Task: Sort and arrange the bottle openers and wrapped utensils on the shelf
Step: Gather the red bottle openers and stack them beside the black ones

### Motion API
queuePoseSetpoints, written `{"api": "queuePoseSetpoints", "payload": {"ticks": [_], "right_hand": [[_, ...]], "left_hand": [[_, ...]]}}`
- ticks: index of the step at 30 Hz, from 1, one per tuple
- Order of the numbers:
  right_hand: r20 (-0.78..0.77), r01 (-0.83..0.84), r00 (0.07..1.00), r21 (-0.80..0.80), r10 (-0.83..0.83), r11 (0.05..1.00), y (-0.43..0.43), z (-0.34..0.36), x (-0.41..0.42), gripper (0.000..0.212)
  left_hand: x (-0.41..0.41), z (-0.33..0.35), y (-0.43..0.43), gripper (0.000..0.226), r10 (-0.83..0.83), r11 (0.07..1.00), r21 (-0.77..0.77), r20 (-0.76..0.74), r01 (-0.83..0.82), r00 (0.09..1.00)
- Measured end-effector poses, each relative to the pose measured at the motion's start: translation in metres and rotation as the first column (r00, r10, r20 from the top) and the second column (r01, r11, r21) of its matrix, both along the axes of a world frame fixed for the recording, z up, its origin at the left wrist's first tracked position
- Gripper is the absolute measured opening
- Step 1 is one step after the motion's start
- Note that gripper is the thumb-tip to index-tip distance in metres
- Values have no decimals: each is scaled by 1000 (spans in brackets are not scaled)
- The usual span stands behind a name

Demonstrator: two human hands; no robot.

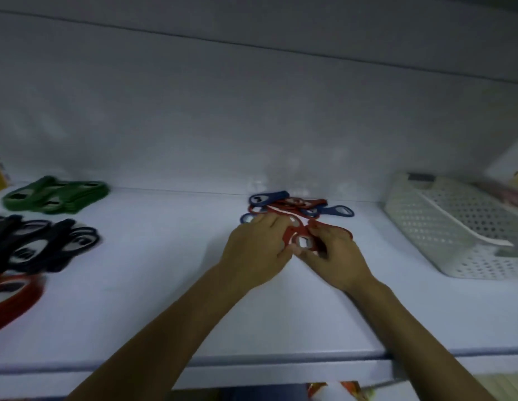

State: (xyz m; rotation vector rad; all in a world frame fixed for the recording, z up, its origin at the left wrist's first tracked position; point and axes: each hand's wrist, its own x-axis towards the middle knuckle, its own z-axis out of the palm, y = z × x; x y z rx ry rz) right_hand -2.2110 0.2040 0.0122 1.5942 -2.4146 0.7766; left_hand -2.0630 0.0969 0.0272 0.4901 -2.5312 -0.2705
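Pinching one red opener [289,234] together, left hand [259,247] and right hand [337,256] meet mid shelf [165,299] (basket [460,224] well right, green pile [58,195] well left).

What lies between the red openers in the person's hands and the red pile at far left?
Nothing visible. Bare shelf runs from the held red openers to the red pile; the black pile sits farther back, off that line.

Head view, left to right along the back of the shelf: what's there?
Stack of green plastic bottle openers → mixed pile of red and blue bottle openers → white perforated plastic basket.
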Motion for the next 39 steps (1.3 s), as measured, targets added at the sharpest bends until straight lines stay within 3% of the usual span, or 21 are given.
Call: {"api": "queuePoseSetpoints", "payload": {"ticks": [5,11,14,16,18,20,24,26,28,31,34,37,39], "right_hand": [[33,40,999,-10,-40,999,-3,-9,-7,40],[98,106,990,-80,-98,991,-3,-4,-5,44],[166,111,982,-130,-88,985,-4,-1,-2,30],[188,122,978,-137,-95,983,-4,-1,-3,20],[178,111,981,-187,-77,976,-4,-1,-3,16],[139,120,987,-288,-83,950,-3,2,-2,15],[52,112,994,-530,-100,841,0,7,2,16],[-2,65,996,-632,-85,772,-1,8,7,13],[-73,-15,996,-656,-43,755,-3,6,11,11],[-189,-184,976,-426,111,886,-10,0,15,21],[-123,-247,967,-245,222,937,-15,-2,17,34],[-61,-86,995,-186,76,979,-13,0,12,33],[-84,109,991,17,-107,994,-12,0,5,36]], "left_hand": [[-26,-16,-23,49,168,985,-7,198,-170,966],[-22,-23,-29,32,146,970,197,3,-144,989],[-23,-21,-28,25,126,967,230,-76,-106,989],[-24,-19,-26,30,109,931,362,-181,-37,977],[-28,-16,-23,29,114,777,616,-336,127,935],[-32,-14,-22,23,151,545,795,-404,265,902],[-34,-10,-26,19,225,191,918,-385,347,895],[-35,-8,-28,27,237,69,924,-380,375,894],[-37,-7,-28,46,197,62,929,-369,364,909],[-39,-11,-29,60,169,111,937,-347,332,922],[-38,-16,-28,28,130,258,912,-361,320,923],[-37,-17,-27,24,163,242,905,-393,350,905],[-36,-16,-28,28,181,217,906,-403,363,897]]}}
